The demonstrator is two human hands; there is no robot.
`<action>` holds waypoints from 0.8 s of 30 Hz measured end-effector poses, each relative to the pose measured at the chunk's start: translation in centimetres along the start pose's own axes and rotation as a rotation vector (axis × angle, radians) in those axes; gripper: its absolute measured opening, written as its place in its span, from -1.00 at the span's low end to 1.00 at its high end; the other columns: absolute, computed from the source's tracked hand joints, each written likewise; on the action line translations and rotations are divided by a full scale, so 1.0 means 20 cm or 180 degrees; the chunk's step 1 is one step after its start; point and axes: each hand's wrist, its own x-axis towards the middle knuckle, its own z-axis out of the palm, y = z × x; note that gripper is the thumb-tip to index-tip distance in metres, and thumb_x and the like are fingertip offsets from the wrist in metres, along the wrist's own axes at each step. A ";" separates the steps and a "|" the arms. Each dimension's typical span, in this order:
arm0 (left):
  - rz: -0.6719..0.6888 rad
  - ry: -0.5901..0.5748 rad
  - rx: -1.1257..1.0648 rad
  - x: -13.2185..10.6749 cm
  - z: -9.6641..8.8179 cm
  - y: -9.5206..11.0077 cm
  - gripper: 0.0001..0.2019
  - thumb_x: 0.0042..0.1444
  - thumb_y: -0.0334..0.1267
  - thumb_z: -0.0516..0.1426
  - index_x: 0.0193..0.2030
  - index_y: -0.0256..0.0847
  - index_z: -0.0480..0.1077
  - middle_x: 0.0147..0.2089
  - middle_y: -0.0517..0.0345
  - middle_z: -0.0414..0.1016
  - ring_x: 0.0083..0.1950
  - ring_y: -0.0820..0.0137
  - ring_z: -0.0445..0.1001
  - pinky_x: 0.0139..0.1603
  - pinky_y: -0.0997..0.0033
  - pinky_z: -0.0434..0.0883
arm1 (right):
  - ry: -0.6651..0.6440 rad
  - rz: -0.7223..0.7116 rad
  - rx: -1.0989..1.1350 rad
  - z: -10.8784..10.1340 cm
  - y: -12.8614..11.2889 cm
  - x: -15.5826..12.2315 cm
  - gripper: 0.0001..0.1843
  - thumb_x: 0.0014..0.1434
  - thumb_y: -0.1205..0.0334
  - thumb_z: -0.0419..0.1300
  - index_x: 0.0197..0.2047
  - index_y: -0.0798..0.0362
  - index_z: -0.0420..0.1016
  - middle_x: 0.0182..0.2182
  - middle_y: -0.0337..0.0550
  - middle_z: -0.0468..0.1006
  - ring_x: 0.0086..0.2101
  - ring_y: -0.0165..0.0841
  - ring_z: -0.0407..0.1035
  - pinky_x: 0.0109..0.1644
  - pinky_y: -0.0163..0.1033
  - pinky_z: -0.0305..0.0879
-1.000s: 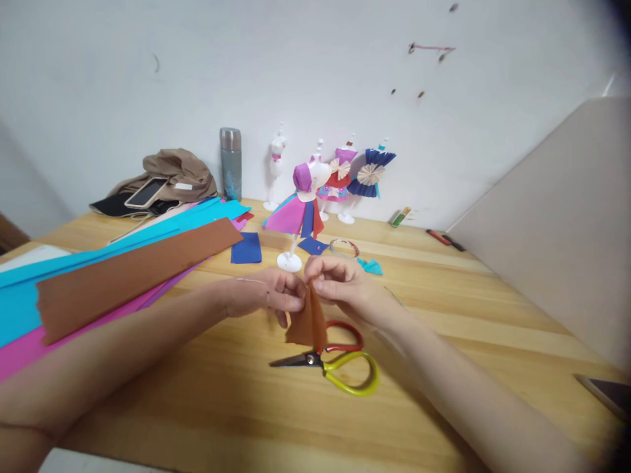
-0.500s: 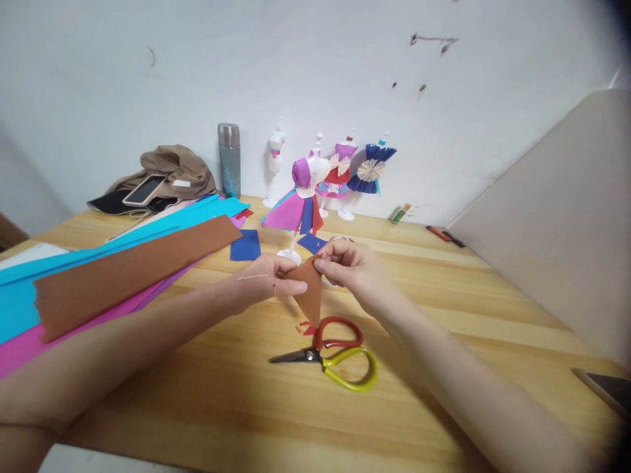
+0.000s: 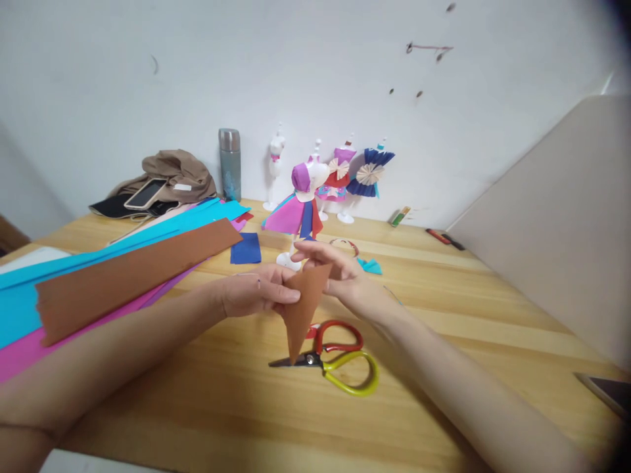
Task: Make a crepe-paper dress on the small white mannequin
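My left hand (image 3: 263, 289) pinches a small brown paper piece (image 3: 308, 299), thumb on its near face. The piece hangs with a narrow tip pointing down over the scissors (image 3: 348, 368). Just behind its right edge is my right hand (image 3: 342, 272), fingers stretched out and apart; whether its thumb touches the paper is hard to tell. The scissors, with one red and one yellow handle, lie on the table below both hands. Beyond the hands stands a small white mannequin (image 3: 315, 174) dressed in purple, pink, blue and red strips.
At left lie a long brown paper strip (image 3: 138, 282) and cyan sheets (image 3: 197, 220). A blue square (image 3: 245, 248) is near the mannequin's base. Along the wall stand a flask (image 3: 230, 164), a brown cloth (image 3: 180, 174) with a phone (image 3: 145, 194), and several other mannequins (image 3: 372, 172).
The right hand has let go of the brown piece's top corner and its fingers have spread. The piece has turned and dropped slightly, its tip now over the scissors' blades.
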 end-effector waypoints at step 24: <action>0.0167 0.1548 0.1417 0.07 0.00 -0.07 -0.58 -0.12 0.10 0.28 -0.50 -0.28 0.40 -0.62 0.24 0.32 -0.59 0.54 0.22 -0.56 0.53 0.08 | 0.0216 0.0560 -0.0355 -0.01 -0.07 0.01 -0.65 -0.08 0.04 0.38 -0.58 0.05 0.34 -0.62 -0.35 0.32 -0.56 -0.50 0.15 -0.46 -0.33 0.10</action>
